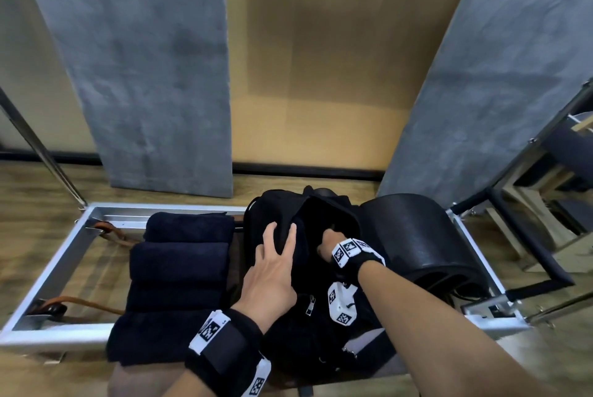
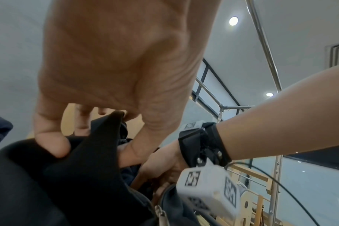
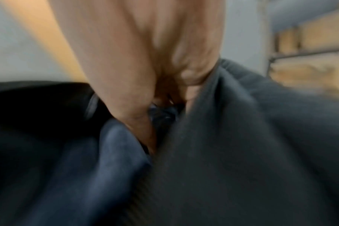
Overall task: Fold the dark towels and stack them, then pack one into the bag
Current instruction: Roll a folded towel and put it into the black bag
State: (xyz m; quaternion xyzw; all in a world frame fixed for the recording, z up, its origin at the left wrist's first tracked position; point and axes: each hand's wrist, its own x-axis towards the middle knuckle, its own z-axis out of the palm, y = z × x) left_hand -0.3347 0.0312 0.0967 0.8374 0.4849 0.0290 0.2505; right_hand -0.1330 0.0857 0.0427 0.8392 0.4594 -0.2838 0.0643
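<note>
The bag (image 1: 282, 268) is black, with a silver zip pull (image 1: 310, 306) on its front. The towels (image 1: 179, 271) stacked beside it are dark navy, near black in the head view; the towel (image 3: 114, 152) going into the bag shows a clearer dark blue in the right wrist view. Both wrist bands (image 1: 224, 351) are black and carry white blocks printed with black-and-white square code patterns. The frame (image 1: 48, 268) round the surface is silver-grey metal, with brown leather straps (image 1: 93, 303) at its left end. The padded barrel (image 1: 417, 236) is black. The floor (image 1: 32, 191) is wood-grained brown. Behind stand two mottled grey panels (image 1: 144, 75) against a tan wall (image 1: 337, 59).
</note>
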